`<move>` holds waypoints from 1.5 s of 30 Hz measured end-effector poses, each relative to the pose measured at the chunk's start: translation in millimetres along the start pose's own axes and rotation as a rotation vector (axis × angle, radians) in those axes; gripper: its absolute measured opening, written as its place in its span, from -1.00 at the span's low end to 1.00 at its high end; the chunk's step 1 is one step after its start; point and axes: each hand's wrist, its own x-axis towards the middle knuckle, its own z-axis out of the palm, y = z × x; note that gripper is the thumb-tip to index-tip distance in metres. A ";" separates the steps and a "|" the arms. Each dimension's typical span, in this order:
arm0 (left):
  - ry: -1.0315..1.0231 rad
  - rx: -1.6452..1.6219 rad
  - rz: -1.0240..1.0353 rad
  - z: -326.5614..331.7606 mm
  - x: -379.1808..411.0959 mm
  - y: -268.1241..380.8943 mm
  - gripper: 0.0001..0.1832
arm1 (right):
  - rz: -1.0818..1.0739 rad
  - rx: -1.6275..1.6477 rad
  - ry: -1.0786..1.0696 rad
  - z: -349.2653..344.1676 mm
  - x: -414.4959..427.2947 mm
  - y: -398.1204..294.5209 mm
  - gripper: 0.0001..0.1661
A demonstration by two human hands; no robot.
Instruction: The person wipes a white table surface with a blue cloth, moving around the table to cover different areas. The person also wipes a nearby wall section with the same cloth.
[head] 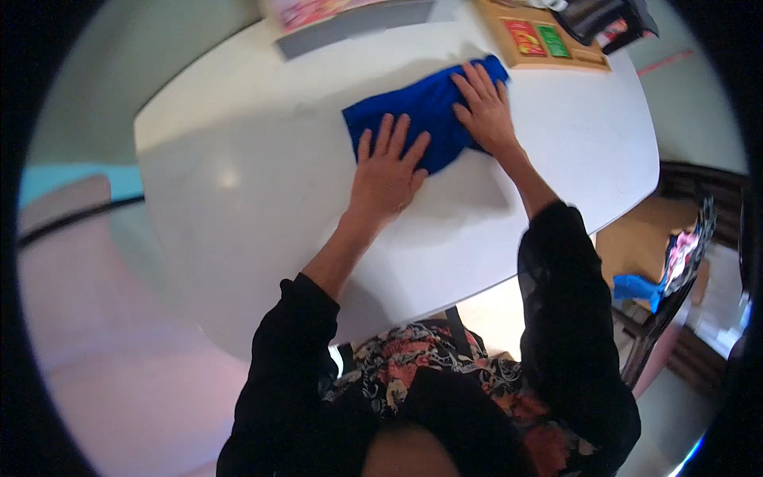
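A blue cloth [426, 98] lies on the white tabletop [256, 220], its top right corner bunched or folded over. My left hand [387, 170] rests palm down on the cloth's lower left part with its fingers spread. My right hand [486, 110] lies flat on the cloth's right part, fingertips near the bunched corner. Neither hand grips the cloth; both press or rest on it from above.
At the back right is a wooden tray [560, 63] with a red packet, a green packet and a dark kettle [602, 21]. A grey-edged box [357, 33] stands at the back. Pale pink chair [119, 358] at left; cushioned chair with clothes [644, 238] at right.
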 end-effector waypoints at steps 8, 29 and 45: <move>-0.015 -0.360 -0.091 -28.5 -170.4 5.4 -0.60 | -0.130 0.061 -0.227 -35.5 -135.9 -119.0 -0.18; 0.550 -0.188 -0.831 -36.3 -392.3 -21.5 -0.77 | -0.681 0.110 -0.372 -25.9 -166.8 -355.2 -0.10; 1.188 -1.273 -1.347 0.8 -327.6 -20.6 -0.28 | -0.740 0.139 -0.295 -13.2 -161.7 -388.7 -0.19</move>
